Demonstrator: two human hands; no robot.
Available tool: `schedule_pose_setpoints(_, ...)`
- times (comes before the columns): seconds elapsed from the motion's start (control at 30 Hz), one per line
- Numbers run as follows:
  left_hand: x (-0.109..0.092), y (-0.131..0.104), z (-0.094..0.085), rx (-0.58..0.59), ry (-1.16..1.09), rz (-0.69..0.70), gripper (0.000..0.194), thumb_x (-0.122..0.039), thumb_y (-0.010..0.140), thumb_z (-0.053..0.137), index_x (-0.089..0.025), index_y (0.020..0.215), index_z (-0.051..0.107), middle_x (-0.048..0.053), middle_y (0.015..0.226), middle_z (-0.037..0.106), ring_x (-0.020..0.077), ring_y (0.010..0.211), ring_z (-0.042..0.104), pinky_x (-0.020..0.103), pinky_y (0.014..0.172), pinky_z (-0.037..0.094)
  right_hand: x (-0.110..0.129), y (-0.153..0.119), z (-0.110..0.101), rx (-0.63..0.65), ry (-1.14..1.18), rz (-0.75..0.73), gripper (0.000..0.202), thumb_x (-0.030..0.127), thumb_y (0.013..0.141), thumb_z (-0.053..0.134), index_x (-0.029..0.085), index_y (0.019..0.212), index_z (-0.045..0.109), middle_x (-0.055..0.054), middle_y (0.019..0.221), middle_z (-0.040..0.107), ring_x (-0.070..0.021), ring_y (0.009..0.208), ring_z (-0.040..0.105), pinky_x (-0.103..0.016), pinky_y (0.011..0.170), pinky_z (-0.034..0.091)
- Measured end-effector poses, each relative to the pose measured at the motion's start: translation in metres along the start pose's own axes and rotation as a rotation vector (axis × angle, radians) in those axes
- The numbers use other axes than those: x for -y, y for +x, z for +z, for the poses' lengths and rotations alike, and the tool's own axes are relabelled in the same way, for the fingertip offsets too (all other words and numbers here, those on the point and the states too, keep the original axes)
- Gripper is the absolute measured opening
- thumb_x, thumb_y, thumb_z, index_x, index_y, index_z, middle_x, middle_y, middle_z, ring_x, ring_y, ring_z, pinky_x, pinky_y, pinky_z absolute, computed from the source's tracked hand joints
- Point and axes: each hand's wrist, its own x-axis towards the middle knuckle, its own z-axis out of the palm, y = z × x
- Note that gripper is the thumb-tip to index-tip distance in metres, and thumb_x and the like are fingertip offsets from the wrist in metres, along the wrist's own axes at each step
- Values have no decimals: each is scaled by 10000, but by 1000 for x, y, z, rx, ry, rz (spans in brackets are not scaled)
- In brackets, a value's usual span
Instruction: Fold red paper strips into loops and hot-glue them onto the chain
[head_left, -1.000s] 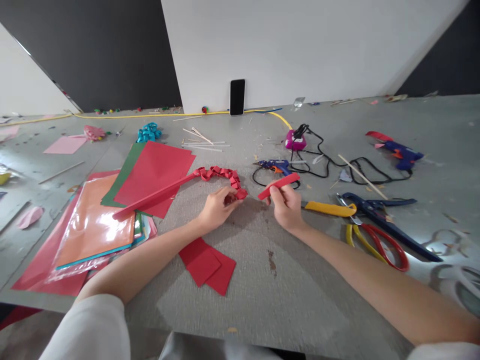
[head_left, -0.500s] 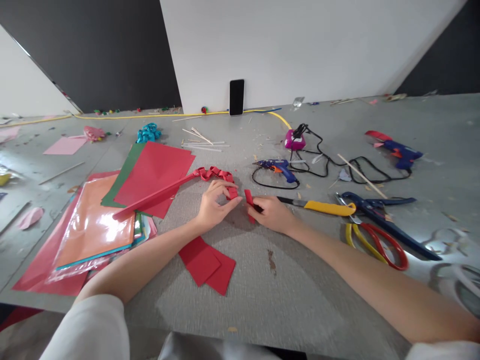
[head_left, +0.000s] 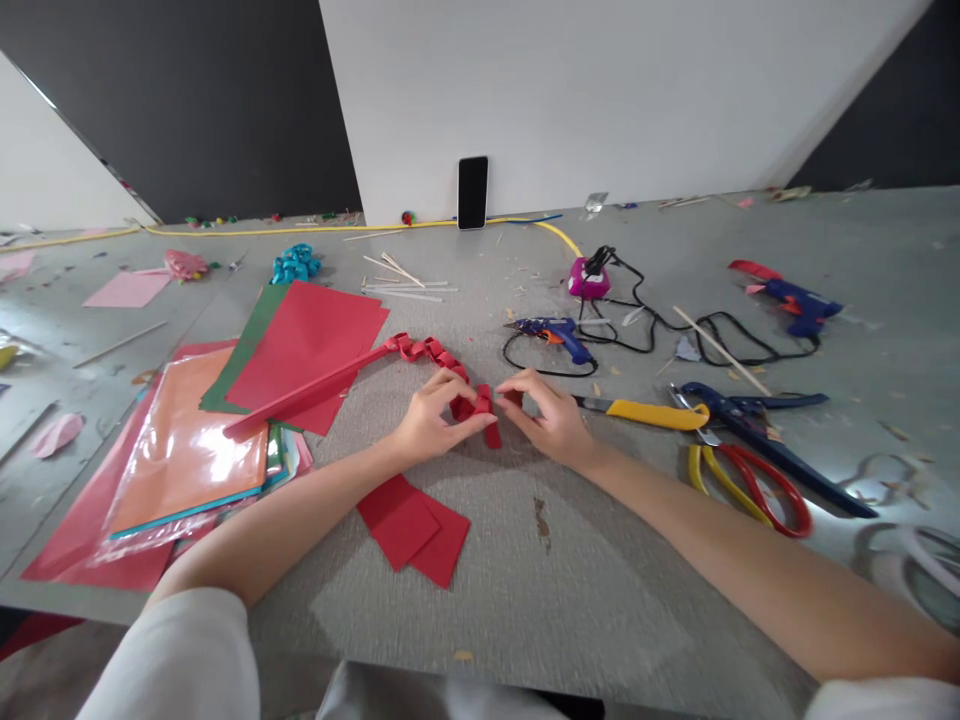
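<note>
My left hand [head_left: 435, 415] is closed in a pinch on the end of a red folded paper strip [head_left: 429, 350], whose zigzag part curves away up and to the left. A short red paper piece [head_left: 492, 434] stands crosswise at that end, by my left fingertips. Just right of it is my right hand [head_left: 551, 415], its thumb and index finger curved with a small gap between them. I see nothing held there. From the zigzag, a long flat red strip [head_left: 307, 393] runs left over red sheets [head_left: 307, 340]. Two small red paper pieces [head_left: 409, 525] lie below my left forearm.
A blue glue gun [head_left: 555, 332] lies beyond my right hand, its cord running to a purple socket block [head_left: 589, 280]. A yellow-handled cutter [head_left: 652, 413], pliers [head_left: 780, 450] and red-yellow scissors [head_left: 772, 490] lie right. A phone [head_left: 472, 193] leans on the wall. Packaged coloured sheets [head_left: 195, 440] lie left.
The short red piece, held by my right hand before, is now against the folded strip's end at my left fingertips. My right fingers have let go and spread slightly beside it.
</note>
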Motion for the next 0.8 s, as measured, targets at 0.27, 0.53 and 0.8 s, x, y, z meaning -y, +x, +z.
schedule_pose_setpoints(0.27, -1, 0, 0, 67, 39, 28, 291, -462, 910, 733, -184, 863, 663, 67, 850, 646, 174, 823, 607, 315, 763, 543, 2, 2, -1, 67, 38, -40, 189, 414, 1012, 582, 264, 1026, 697, -74, 948, 722, -208, 872, 673, -377, 832, 567)
schedule_pose_setpoints(0.53, -5, 2, -3, 119, 27, 67, 151, -336, 958, 652, -186, 942, 665, 92, 911, 688, 202, 913, 624, 363, 851, 554, 6, 4, 0, 60, 38, -38, 168, 363, 1027, 553, 262, 1012, 687, -57, 926, 718, -195, 851, 669, -350, 815, 546)
schedule_pose_setpoints(0.8, 0, 2, 1, 32, 59, 79, 149, -334, 971, 640, -192, 927, 651, 96, 903, 711, 205, 917, 624, 381, 851, 561, -49, 29, -31, -494, -413, 476, 367, 508, 928, 585, 206, 1135, 608, -133, 1062, 697, -314, 1056, 596, -580, 1044, 384)
